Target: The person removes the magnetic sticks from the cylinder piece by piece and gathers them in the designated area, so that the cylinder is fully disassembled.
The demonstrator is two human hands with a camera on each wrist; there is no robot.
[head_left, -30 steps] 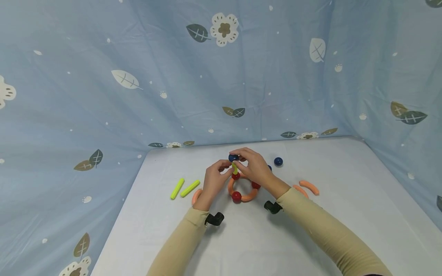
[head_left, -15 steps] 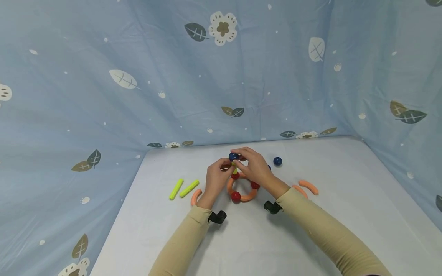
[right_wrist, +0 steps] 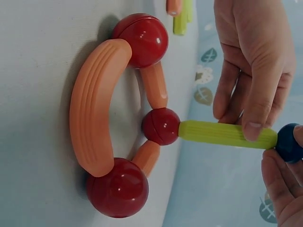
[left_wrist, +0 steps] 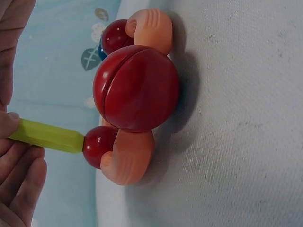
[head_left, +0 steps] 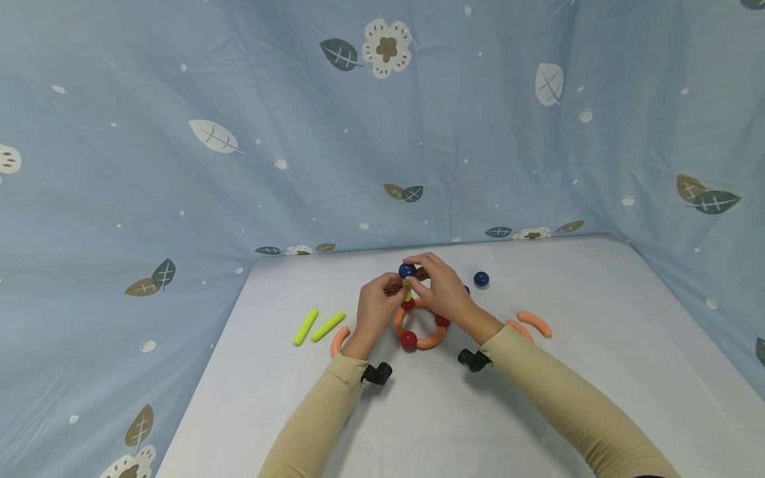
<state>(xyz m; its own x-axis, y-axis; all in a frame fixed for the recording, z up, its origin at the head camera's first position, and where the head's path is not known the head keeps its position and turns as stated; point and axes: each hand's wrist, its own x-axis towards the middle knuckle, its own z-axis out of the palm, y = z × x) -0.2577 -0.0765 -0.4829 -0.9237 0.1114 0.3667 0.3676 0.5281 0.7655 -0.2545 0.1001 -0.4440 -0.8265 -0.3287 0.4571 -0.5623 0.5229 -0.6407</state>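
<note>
A ring of red balls [right_wrist: 161, 126] and curved orange sticks [right_wrist: 90, 109] lies on the white table. From the ring's far red ball rises a straight yellow-green stick [right_wrist: 215, 134], upright, with a blue ball [head_left: 407, 270] at its top end. My left hand [head_left: 376, 309] pinches this stick near its upper end, thumb [right_wrist: 258, 109] laid along it. The blue ball is gripped between the thumb and fingers of my right hand [head_left: 445, 290], which partly cover it. In the left wrist view a large red ball [left_wrist: 137, 90] fills the middle.
Two loose yellow-green sticks [head_left: 317, 326] and a curved orange stick [head_left: 339, 341] lie left of the ring. To the right are two more curved orange sticks [head_left: 534, 324]. A blue ball [head_left: 481, 279] sits behind; another [head_left: 467, 290] is mostly hidden by my right hand. Patterned blue cloth [head_left: 299, 199] hangs beyond.
My left hand has shifted slightly right and up toward the blue ball. My right hand and the ball have edged a little up and right; the ring has stayed in place.
</note>
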